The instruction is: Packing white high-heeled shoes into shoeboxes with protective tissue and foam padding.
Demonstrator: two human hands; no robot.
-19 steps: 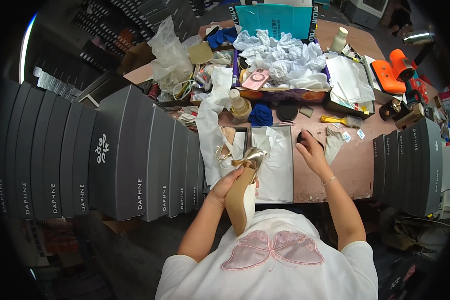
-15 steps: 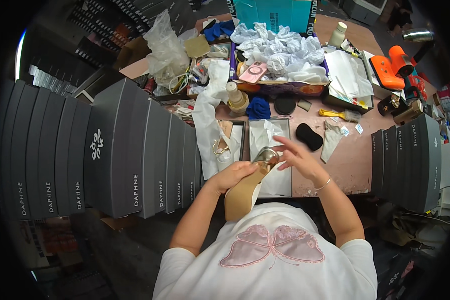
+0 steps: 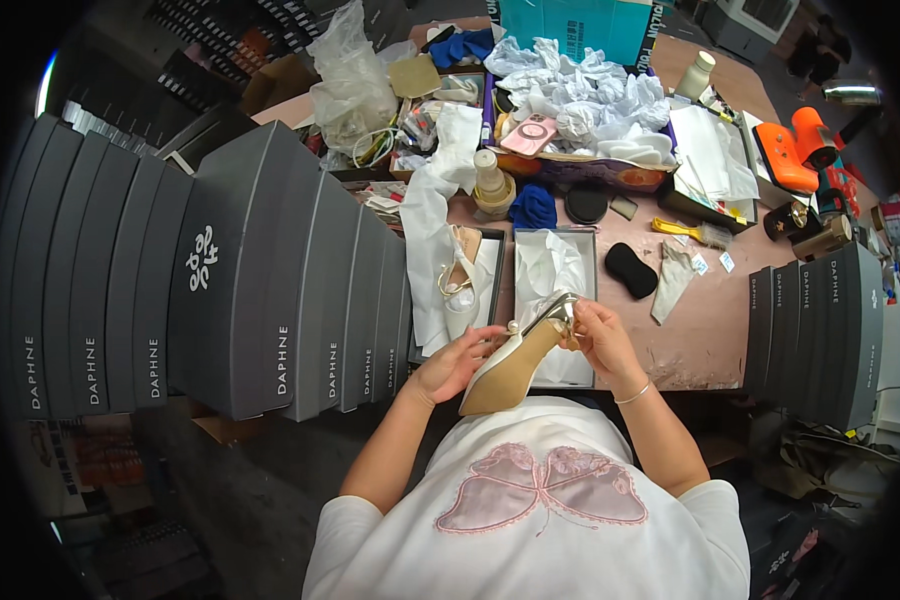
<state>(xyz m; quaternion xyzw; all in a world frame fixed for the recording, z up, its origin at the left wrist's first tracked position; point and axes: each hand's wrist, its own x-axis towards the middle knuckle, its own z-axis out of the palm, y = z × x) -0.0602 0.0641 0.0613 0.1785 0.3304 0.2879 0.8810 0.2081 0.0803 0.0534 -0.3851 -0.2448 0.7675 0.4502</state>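
A high-heeled shoe [image 3: 511, 377] with a tan sole, white upper edge and shiny gold heel is held in front of my chest, toe pointing down to the left. The fingers of my right hand [image 3: 607, 347] are closed on its heel end. Beside the white edge, near a small pearl, is my left hand [image 3: 454, 367], its fingers stretched out and seeming to brush the shoe. Just beyond lies a shoe box [image 3: 592, 262] lined with white tissue paper [image 3: 550, 262]. Left of it, another box holds a similar shoe [image 3: 461, 300] with white paper.
Grey shoe boxes [image 3: 240, 280] are stacked at left, and more boxes [image 3: 810, 320] at right. A black oval pad [image 3: 631, 270], a yellow-handled brush [image 3: 682, 229], a blue cloth [image 3: 533, 207] and a bottle [image 3: 488, 178] lie beyond. Crumpled paper [image 3: 590, 105] fills a carton.
The shoe has turned so its white edge and heel show more. My right hand has closed on the heel end; my left hand has let go and opened. The whole view has shifted slightly.
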